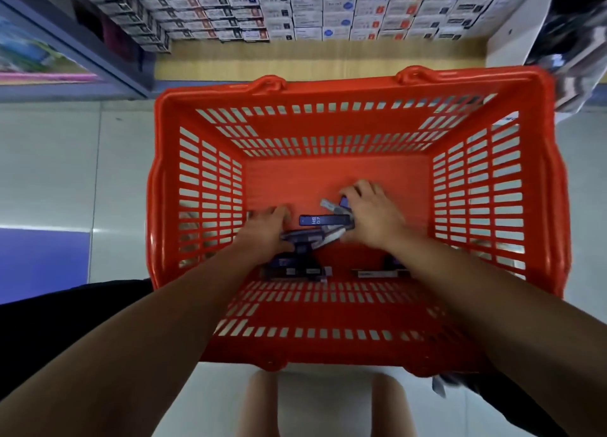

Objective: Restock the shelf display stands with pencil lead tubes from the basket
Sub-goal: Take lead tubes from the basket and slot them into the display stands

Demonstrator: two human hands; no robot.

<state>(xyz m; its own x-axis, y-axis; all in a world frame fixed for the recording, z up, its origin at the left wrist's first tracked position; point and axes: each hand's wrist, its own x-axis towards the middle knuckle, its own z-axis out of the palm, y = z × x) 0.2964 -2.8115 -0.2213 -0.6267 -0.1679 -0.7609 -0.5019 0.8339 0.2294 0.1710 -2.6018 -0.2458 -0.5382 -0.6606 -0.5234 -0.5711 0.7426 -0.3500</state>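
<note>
Evidently, pencil lead tubes (325,220) are being gathered in the red basket (328,92), gripped by the curled left hand (269,228) and right hand (372,215); a secure lift-out is needed next.

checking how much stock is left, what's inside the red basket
Dark pencil lead tubes on the basket floor, one marked HB 0.7, more by the near wall. The left hand and right hand hold some and cover any under them.

Centre of frame: moulded orange plastic basket (328,92), smooth and faintly glossy. On its floor, dark glossy plastic lead tubes (325,220). At left, pale floor tiles (65,174), polished, reflecting light. Upper centre: matt wood-grain shelf base (295,59) under printed card boxes (328,9).
</note>
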